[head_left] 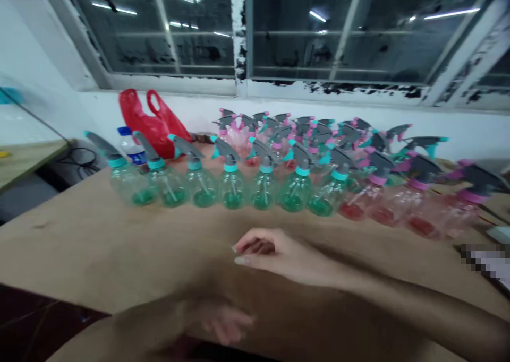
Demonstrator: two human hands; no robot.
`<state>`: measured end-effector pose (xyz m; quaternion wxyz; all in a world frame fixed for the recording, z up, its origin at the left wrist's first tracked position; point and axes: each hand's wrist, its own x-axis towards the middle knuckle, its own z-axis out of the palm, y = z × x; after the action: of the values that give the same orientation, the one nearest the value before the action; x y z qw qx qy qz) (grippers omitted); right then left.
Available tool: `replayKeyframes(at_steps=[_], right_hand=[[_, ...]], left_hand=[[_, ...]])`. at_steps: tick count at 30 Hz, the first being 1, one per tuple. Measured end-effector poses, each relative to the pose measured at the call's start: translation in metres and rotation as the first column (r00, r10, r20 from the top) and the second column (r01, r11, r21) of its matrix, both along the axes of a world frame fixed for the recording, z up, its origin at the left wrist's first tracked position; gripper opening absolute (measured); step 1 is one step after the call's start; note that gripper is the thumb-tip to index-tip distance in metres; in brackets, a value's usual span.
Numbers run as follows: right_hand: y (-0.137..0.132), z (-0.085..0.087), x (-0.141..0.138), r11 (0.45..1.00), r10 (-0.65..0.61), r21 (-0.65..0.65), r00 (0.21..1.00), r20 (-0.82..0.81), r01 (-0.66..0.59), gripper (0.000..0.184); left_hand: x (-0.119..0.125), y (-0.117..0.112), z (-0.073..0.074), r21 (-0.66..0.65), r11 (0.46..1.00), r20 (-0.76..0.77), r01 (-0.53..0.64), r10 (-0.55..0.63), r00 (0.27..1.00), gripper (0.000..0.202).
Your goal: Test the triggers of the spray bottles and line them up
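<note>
My right hand [271, 253] reaches in from the right over the brown table [99, 245], palm down, with its fingers curled together and nothing visible in them. My left hand [223, 322] is low at the near edge and smeared by motion, so its fingers cannot be read. Beyond the hands stands a row of clear green spray bottles [233, 184] with grey triggers and teal collars, a hand's width from my right fingertips. Pink spray bottles [374, 200] continue the row to the right.
More green and pink spray bottles [303, 131] crowd the back of the table below a dark window [239, 27]. A red plastic bag [153, 120] and a blue-capped water bottle [129, 144] stand at the back left. A lower side table [24, 160] is at the far left.
</note>
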<state>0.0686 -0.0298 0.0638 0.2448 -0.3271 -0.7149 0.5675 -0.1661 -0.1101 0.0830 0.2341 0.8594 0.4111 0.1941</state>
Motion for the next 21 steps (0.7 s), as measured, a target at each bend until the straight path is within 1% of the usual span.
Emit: replayKeyframes(at_steps=[1,2,3,4,5,6,7,9,11,12,14,17,19,21], right_hand=[[0.001,-0.002,-0.012,1.0,0.028,0.013,0.999,0.019,-0.028,0.023],[0.003,-0.003,-0.023,0.999,0.046,0.028,0.998,0.032,-0.046,0.023],[0.004,-0.005,-0.033,0.998,0.058,0.036,0.998,0.039,-0.059,0.024],[0.006,-0.006,-0.043,0.997,0.07,0.03,0.997,0.044,-0.071,0.025],[0.007,-0.007,-0.053,0.996,0.081,0.017,0.996,0.048,-0.082,0.025],[0.008,-0.007,-0.061,0.996,0.091,0.002,0.994,0.055,-0.091,0.025],[0.01,-0.007,-0.07,0.995,0.101,-0.012,0.993,0.061,-0.1,0.024],[0.012,-0.007,-0.086,0.993,0.12,-0.028,0.99,0.069,-0.118,0.022],[0.016,-0.008,-0.101,0.991,0.135,-0.027,0.988,0.07,-0.134,0.022],[0.018,-0.009,-0.109,0.99,0.142,-0.027,0.987,0.069,-0.14,0.022],[0.023,-0.012,-0.125,0.989,0.149,-0.022,0.987,0.062,-0.147,0.022],[0.032,-0.016,-0.148,0.988,0.156,-0.008,0.987,0.032,-0.156,0.019],[0.037,-0.019,-0.162,0.987,0.161,0.003,0.987,0.004,-0.161,0.018],[0.041,-0.02,-0.173,0.987,0.163,0.011,0.986,-0.02,-0.163,0.018]], left_hand=[[-0.01,0.004,0.003,-0.141,0.99,0.01,-0.02,0.022,1.0,0.035],[-0.022,0.011,0.004,-0.183,0.977,0.077,-0.108,0.124,0.989,0.032],[-0.034,0.021,0.004,-0.219,0.954,0.11,-0.204,0.232,0.966,0.027],[-0.048,0.033,0.003,-0.174,0.928,0.194,-0.328,0.359,0.913,0.026],[-0.063,0.045,0.001,-0.16,0.876,0.294,-0.456,0.483,0.825,0.029],[-0.079,0.056,-0.001,-0.183,0.8,0.367,-0.571,0.594,0.715,0.033],[-0.094,0.067,-0.004,-0.169,0.74,0.399,-0.651,0.655,0.641,0.034],[-0.123,0.083,-0.008,-0.135,0.64,0.443,-0.757,0.722,0.531,0.035],[-0.146,0.094,-0.009,-0.093,0.537,0.488,-0.838,0.759,0.432,0.035],[-0.154,0.098,-0.009,-0.072,0.496,0.504,-0.865,0.767,0.398,0.037],[-0.166,0.108,-0.008,-0.034,0.435,0.524,-0.9,0.775,0.355,0.04],[-0.175,0.127,-0.008,-0.005,0.394,0.53,-0.919,0.78,0.331,0.048],[-0.177,0.142,-0.011,-0.007,0.417,0.518,-0.909,0.779,0.353,0.051],[-0.177,0.154,-0.015,-0.011,0.46,0.507,-0.888,0.768,0.391,0.055]])
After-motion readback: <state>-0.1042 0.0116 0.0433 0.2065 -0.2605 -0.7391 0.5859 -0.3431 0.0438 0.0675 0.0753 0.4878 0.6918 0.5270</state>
